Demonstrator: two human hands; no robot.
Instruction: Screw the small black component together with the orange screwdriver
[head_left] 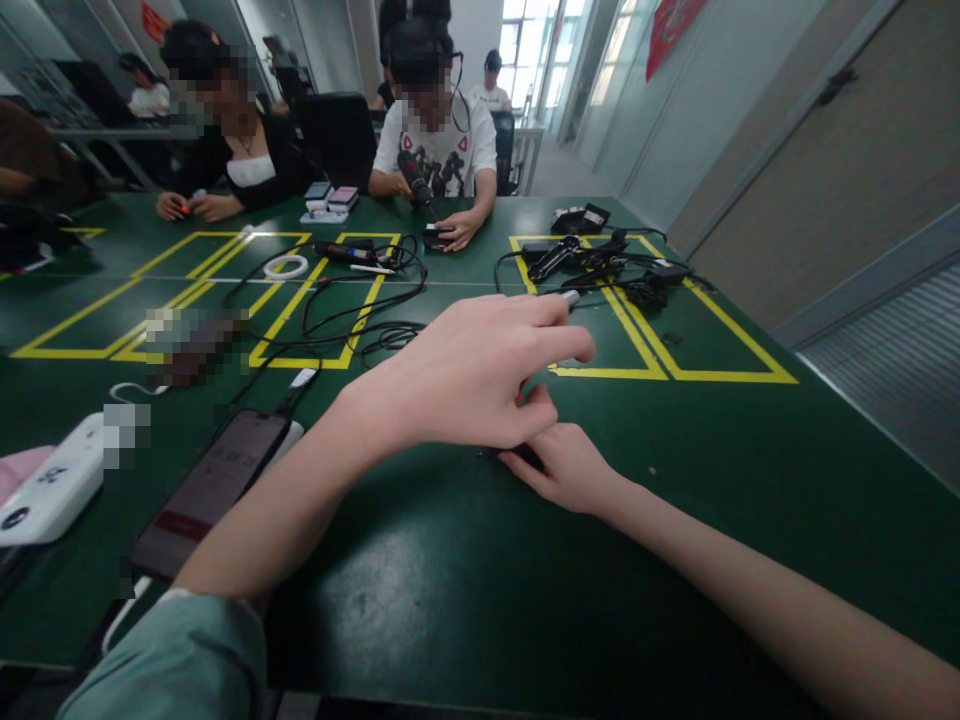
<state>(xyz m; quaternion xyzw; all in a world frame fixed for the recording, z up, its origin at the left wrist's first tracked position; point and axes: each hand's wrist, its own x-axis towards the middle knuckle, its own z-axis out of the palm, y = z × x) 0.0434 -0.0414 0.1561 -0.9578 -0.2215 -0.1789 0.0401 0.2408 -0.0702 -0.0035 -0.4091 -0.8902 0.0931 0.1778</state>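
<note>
My left hand (469, 370) arches over the table at the centre, fingers bent and pointing right. A bit of red (520, 394) shows beneath its fingers; the rest of that thing is hidden. Just below and to the right, my right hand (566, 462) rests low, thumb and fingers closed on a small dark piece (527, 456) at the tabletop. Most of this piece lies behind my hands, so its kind does not show. A whitish tip (571, 297) sticks out past my left hand's upper fingers; I cannot tell whether it is held.
A phone (217, 480) and a white device (56, 480) lie on the green table (720, 460) at left. Black cables (322, 310) and a white ring (286, 267) are behind. Another cable heap (600, 260) sits at right. Across the table, a person (435, 150) holds a power screwdriver (416, 180).
</note>
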